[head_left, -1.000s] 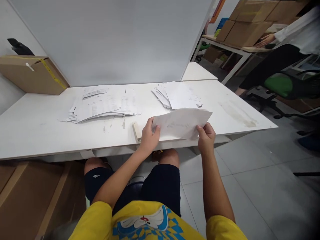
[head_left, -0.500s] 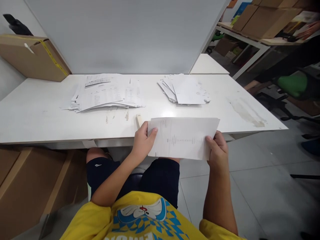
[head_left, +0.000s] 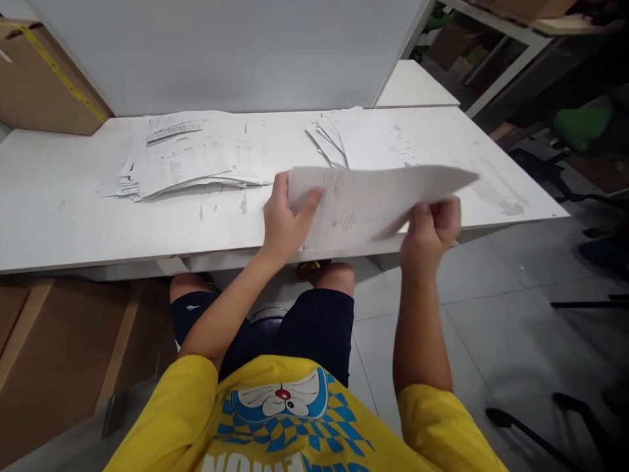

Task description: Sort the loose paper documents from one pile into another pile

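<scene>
A printed sheet of paper (head_left: 358,203) is stretched between both hands above the table's front edge, bent and blurred by motion; whether it is one sheet or more cannot be made out. My left hand (head_left: 289,216) pinches its left end, thumb on top. With thumb and bent fingers, my right hand (head_left: 432,226) grips the lower right part, and the right corner flares up past it. Behind the left hand lies a large pile of printed papers (head_left: 196,154). A smaller stack of papers (head_left: 368,134) sits beyond the held sheet, partly covered by it.
The white table (head_left: 59,210) ends at a grey panel (head_left: 221,52). A taped cardboard box (head_left: 54,78) stands at its back left. More cardboard (head_left: 73,347) is below on the left. To the right are a green chair (head_left: 582,124) and, on the floor, black chair legs (head_left: 531,436).
Both hands have lifted the paper up and forward over the table. The sheet, flat before, now bends at its right end. The view has tilted down.
</scene>
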{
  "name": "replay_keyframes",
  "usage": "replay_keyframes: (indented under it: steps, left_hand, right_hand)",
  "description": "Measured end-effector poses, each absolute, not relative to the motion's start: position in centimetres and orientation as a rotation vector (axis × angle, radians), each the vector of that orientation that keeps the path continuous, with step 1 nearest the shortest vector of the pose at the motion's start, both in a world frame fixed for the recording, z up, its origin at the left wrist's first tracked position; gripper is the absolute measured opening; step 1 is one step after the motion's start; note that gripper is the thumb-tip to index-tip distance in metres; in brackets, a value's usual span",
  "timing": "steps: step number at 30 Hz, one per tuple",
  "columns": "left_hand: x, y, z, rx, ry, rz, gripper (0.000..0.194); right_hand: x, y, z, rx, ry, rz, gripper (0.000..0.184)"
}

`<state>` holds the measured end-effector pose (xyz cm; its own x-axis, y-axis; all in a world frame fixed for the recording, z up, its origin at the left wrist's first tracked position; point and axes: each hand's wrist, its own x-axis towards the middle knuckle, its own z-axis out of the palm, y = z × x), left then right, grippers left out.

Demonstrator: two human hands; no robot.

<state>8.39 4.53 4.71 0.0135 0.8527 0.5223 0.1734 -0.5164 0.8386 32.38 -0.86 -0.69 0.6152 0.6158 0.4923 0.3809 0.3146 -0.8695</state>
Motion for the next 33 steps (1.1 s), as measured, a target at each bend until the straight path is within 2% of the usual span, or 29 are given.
replay_keyframes:
  steps: [5, 10, 20, 24, 28, 31, 33]
  left_hand:
    - [11.5, 9.8, 3.1, 1.638, 1.026, 1.638, 0.04]
    - [11.3, 10.5, 1.4, 1.651, 0.965, 1.545, 0.035]
    - [10.7, 9.2, 2.1, 1.668, 0.967, 1.38, 0.027]
    - [10.7, 9.3, 1.6, 1.596, 0.99, 1.341, 0.016]
    - [10.5, 8.2, 3.1, 1.691, 1.113, 1.28, 0.012]
    - [8.5, 5.8, 4.8, 1.755, 1.096, 1.241, 0.016]
    - [6.2, 4.3, 5.3, 1.767, 1.049, 1.212, 0.025]
  right_hand:
    - [33.3, 6.8, -2.7, -1.194, -0.881, 0.125, 0.039]
    - [33.5, 8.5, -5.5, -1.125, -0.836, 0.145, 0.037]
    - [33.7, 7.0, -4.2, -1.048, -0.884, 0.099, 0.04]
    - [33.1, 6.3, -4.4, -1.075, -0.925, 0.245, 0.033]
    - [33.3, 4.6, -3.4, -1.193, -0.951, 0.35, 0.029]
    - [33.0, 1.4, -1.5, -1.235, -0.939, 0.401, 0.028]
    - [32.2, -1.6, -0.6, -1.301, -0.931, 0.579, 0.028]
